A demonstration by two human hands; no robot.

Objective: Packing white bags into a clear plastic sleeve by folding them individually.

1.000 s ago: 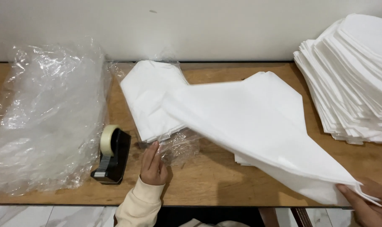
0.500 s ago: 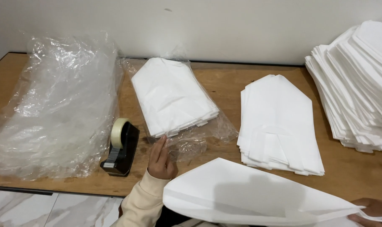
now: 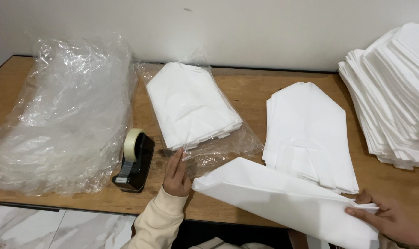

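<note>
My left hand (image 3: 176, 174) lies flat on the open end of a clear plastic bag (image 3: 214, 150) that holds a folded white cloth stack (image 3: 190, 106). My right hand (image 3: 388, 217) grips the corner of one folded white cloth piece (image 3: 283, 198), which stretches low across the table's front edge toward my left hand. A small stack of folded white pieces (image 3: 311, 133) lies just behind that piece.
A black tape dispenser (image 3: 135, 160) with a roll of clear tape stands left of my left hand. A heap of clear plastic bags (image 3: 62, 115) covers the table's left side. A tall pile of white cloths (image 3: 394, 92) fills the right. The wooden table (image 3: 246, 87) backs onto a wall.
My right hand has drawn the white piece off the small stack and down toward the front edge, uncovering the stack. My left hand has stayed on the bag.
</note>
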